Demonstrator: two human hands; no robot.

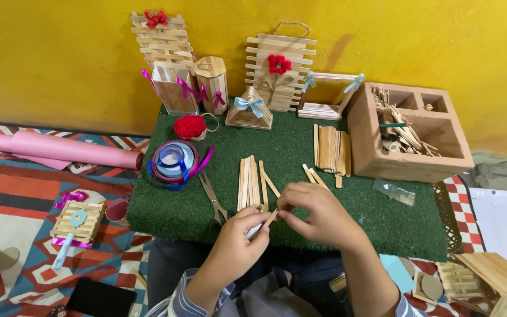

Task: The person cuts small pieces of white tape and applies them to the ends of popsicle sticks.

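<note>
My left hand (237,240) and my right hand (318,214) meet at the near edge of a green turf mat (347,194). Between their fingertips they pinch a thin wooden craft stick (270,219), held at a slant. Just beyond my fingers lies a loose bundle of craft sticks (250,182), with two more sticks (314,176) to its right. A pair of scissors (212,199) lies left of my left hand.
Ribbon spools (177,159), a red yarn ball (190,125) and finished stick crafts (277,70) stand at the mat's back. A clay block (409,132) holds sticks at right. A pink paper roll (60,148) and a small stick box (78,222) lie on the patterned rug.
</note>
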